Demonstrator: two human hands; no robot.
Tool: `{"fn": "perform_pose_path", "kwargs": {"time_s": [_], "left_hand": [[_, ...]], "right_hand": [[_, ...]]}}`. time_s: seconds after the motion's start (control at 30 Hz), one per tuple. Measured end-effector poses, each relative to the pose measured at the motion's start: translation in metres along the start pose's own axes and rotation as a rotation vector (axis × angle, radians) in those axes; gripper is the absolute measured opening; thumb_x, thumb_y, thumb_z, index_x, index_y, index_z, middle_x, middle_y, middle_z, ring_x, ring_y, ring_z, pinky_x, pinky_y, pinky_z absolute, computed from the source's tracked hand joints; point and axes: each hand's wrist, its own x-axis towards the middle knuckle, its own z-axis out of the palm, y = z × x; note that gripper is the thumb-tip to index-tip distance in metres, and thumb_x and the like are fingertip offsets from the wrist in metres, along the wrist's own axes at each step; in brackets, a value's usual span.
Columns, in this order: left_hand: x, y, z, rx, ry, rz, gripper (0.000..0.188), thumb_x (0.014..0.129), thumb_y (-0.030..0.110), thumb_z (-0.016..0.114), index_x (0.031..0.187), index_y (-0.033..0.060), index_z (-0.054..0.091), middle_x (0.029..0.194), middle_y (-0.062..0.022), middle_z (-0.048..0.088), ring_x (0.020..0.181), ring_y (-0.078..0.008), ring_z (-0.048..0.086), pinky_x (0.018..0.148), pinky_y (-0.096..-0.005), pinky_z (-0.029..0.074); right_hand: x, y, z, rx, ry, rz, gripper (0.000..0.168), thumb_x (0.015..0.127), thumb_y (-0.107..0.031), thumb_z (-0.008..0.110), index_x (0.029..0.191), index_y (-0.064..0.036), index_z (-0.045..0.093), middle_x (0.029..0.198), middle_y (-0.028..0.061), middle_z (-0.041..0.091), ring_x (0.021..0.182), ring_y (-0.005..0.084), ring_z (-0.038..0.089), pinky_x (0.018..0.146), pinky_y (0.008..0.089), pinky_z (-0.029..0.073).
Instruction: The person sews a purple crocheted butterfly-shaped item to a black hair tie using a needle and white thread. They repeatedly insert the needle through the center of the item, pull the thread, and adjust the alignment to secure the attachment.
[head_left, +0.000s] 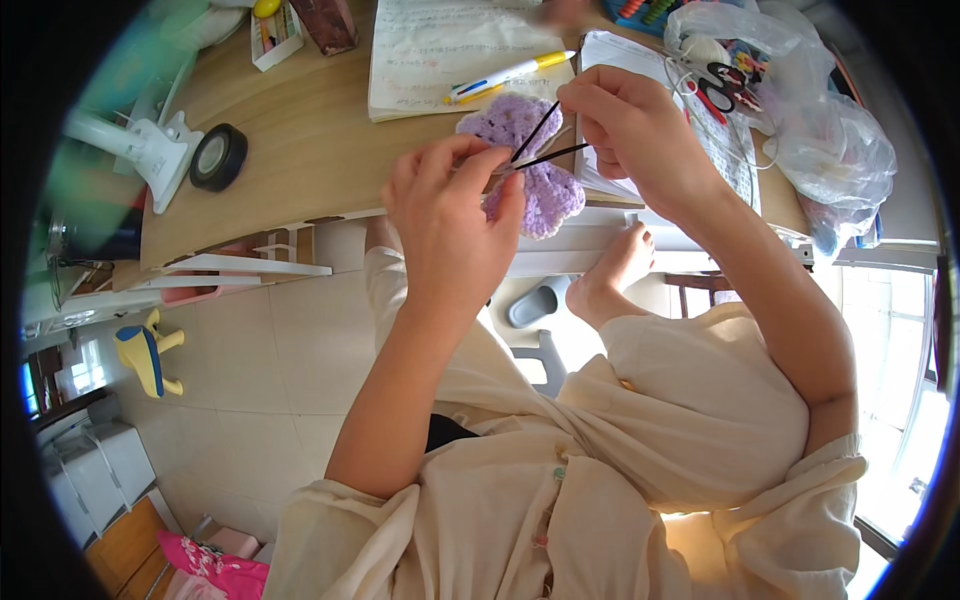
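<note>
A lilac crocheted piece with pale edging (553, 196), shaped like a bow or butterfly, is held above the desk's front edge. My left hand (457, 202) pinches its narrow middle between thumb and fingertips. From that pinch two black strands, perhaps a cord or elastic, spread to the right. My right hand (626, 124) grips the end of the upper strand (537, 132) between thumb and forefinger; the lower strand (555, 155) passes to the same hand's curled fingers. A thin pale yarn tail shows beside the crochet.
On the wooden desk (300, 150) are an open notebook (412, 52), a multicolour pen (517, 73), black tape (218, 157) and a white clamp base (161, 154). Papers (731, 154), scissors (720, 86) and a clear plastic bag (840, 142) lie at the right.
</note>
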Motion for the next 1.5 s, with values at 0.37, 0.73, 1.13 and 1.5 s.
{"fn": "perform_pose_path", "kwargs": {"time_s": [0.37,0.73,1.13,1.5], "left_hand": [[0.0,0.0,0.002,0.005,0.004,0.005,0.02,0.073,0.014,0.076,0.093,0.0109,0.072,0.101,-0.0008,0.063,0.099,-0.0277,0.053,0.088,-0.0432,0.036],[-0.001,0.001,0.003,0.017,0.016,0.011,0.019,0.072,0.013,0.076,0.091,0.0108,0.072,0.1,0.0,0.063,0.099,-0.0278,0.053,0.088,-0.0435,0.037],[0.0,0.0,0.003,0.019,0.003,0.008,0.018,0.073,0.014,0.076,0.09,0.011,0.072,0.1,-0.0003,0.063,0.101,-0.0279,0.053,0.089,-0.0436,0.036],[0.001,0.002,0.001,0.021,-0.037,-0.001,0.02,0.074,0.014,0.075,0.093,0.011,0.071,0.102,-0.0017,0.062,0.103,-0.0281,0.052,0.091,-0.0447,0.035]], "right_hand": [[0.01,0.008,-0.019,-0.43,0.094,-0.224,0.019,0.091,-0.019,0.061,0.084,-0.002,0.06,0.056,-0.0044,0.043,0.051,0.0042,0.031,0.046,0.0259,0.025],[0.011,0.002,-0.027,-0.954,0.086,-0.491,0.013,0.086,-0.016,0.064,0.084,-0.004,0.062,0.053,0.0071,0.048,0.047,0.0161,0.04,0.048,0.0319,0.034],[0.016,0.018,-0.025,-0.955,0.081,-0.501,0.017,0.086,-0.017,0.061,0.084,0.0,0.058,0.066,0.0126,0.061,0.058,0.0258,0.059,0.058,0.0371,0.047],[-0.004,-0.014,-0.003,-0.279,-0.144,-0.109,0.025,0.092,-0.022,0.064,0.104,-0.001,0.059,0.075,0.0026,0.068,0.063,0.0043,0.054,0.052,0.0198,0.039]]}}
